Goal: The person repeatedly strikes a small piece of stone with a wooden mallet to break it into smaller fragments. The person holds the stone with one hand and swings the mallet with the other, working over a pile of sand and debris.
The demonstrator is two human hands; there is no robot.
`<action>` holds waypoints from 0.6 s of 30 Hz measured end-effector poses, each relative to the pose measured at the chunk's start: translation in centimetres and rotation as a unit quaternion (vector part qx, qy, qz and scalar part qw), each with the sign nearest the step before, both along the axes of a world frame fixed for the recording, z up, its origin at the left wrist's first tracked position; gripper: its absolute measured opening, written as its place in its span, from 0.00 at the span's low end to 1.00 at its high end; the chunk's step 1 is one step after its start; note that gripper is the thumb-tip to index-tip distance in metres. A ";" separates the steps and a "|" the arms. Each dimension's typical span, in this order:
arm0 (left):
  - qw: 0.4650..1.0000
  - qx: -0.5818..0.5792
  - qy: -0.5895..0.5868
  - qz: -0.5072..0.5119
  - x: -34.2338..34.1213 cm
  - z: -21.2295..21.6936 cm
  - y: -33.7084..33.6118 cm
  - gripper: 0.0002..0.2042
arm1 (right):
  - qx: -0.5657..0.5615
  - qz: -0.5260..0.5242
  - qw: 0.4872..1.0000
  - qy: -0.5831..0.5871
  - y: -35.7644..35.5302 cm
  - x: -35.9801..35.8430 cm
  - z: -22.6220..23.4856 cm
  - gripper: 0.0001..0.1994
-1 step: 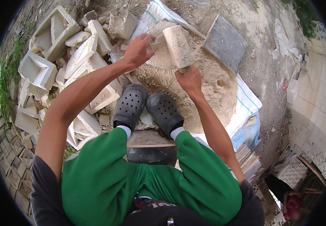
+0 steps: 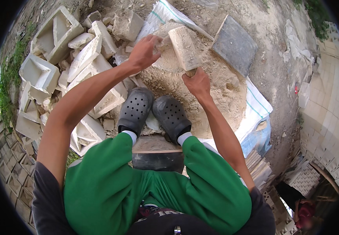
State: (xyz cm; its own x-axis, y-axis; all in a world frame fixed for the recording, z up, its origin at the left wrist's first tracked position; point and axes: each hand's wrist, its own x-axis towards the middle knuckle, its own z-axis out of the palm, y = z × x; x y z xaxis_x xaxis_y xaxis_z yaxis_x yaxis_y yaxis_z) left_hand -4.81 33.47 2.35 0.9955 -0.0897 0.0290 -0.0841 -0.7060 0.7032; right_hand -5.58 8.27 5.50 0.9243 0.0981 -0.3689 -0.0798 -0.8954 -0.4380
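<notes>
My right hand (image 2: 198, 83) is closed round the short handle of a dusty, block-headed mallet (image 2: 184, 47). The mallet's pale head points away from me, over a heap of crushed, light-brown powder (image 2: 212, 98). To its left my left hand (image 2: 144, 51) has its thumb and fingers apart and curved, beside a pale dusty lump (image 2: 167, 55) behind the mallet head. Whether the fingertips touch that lump I cannot tell. The heap lies on a white woven sheet (image 2: 259, 98) with blue-green stripes.
Broken pale plaster-like moulds (image 2: 84, 56) are piled to the left. A grey square slab (image 2: 235, 45) lies at the far right of the heap. My dark clogs (image 2: 172, 113) stand at the heap's near edge, before a black container (image 2: 157, 161). Another person (image 2: 304, 213) is partly visible at lower right.
The mallet head has shifted very slightly to the left. My left hand has stayed in place.
</notes>
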 end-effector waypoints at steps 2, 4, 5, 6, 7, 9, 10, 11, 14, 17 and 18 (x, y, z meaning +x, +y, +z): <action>1.000 0.007 0.008 -0.001 -0.1 -0.3 0.2 0.22 | 0.026 -0.008 0.999 0.016 0.1 0.4 0.4 0.28; 1.000 0.019 0.012 0.000 0.4 -0.3 0.3 0.21 | 0.093 -0.027 0.995 0.013 0.1 1.1 0.6 0.28; 1.000 0.027 0.014 -0.001 0.7 -0.3 0.3 0.20 | 0.095 -0.035 0.995 -0.002 0.1 1.4 0.9 0.28; 0.999 0.034 0.018 0.000 0.6 -0.4 0.2 0.20 | 0.097 -0.042 0.994 -0.014 0.0 1.4 1.4 0.27; 0.999 0.035 0.016 -0.001 0.6 -0.4 0.2 0.20 | 0.099 -0.049 0.994 -0.026 0.0 1.4 1.5 0.27; 0.999 0.038 0.011 -0.006 0.6 -0.5 0.2 0.20 | 0.098 -0.031 0.995 -0.020 -0.4 1.2 0.5 0.27; 0.999 0.042 0.009 -0.006 0.7 -0.5 0.2 0.20 | 0.097 -0.023 0.995 -0.018 -0.6 1.2 0.2 0.26; 0.999 0.046 0.006 -0.006 0.7 -0.5 0.1 0.20 | 0.051 -0.010 0.999 -0.006 -0.7 1.2 -0.1 0.27; 0.998 0.061 0.010 -0.008 0.8 -0.4 0.1 0.19 | -0.019 0.015 1.000 0.016 -0.3 1.5 0.1 0.27; 0.997 0.070 0.014 -0.012 1.1 0.0 0.0 0.19 | 0.024 0.002 1.000 0.018 -0.6 2.2 0.8 0.26; 0.997 0.074 0.019 -0.010 0.9 -0.1 0.3 0.19 | 0.031 -0.005 0.999 0.031 0.0 2.3 2.4 0.25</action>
State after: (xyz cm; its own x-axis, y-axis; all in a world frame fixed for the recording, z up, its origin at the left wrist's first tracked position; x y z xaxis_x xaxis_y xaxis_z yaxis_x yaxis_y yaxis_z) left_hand -3.93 33.73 2.25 0.9937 -0.1097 -0.0237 -0.0743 -0.8009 0.5941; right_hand -3.25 8.23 7.88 0.9008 0.1124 -0.4195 -0.1183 -0.8660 -0.4859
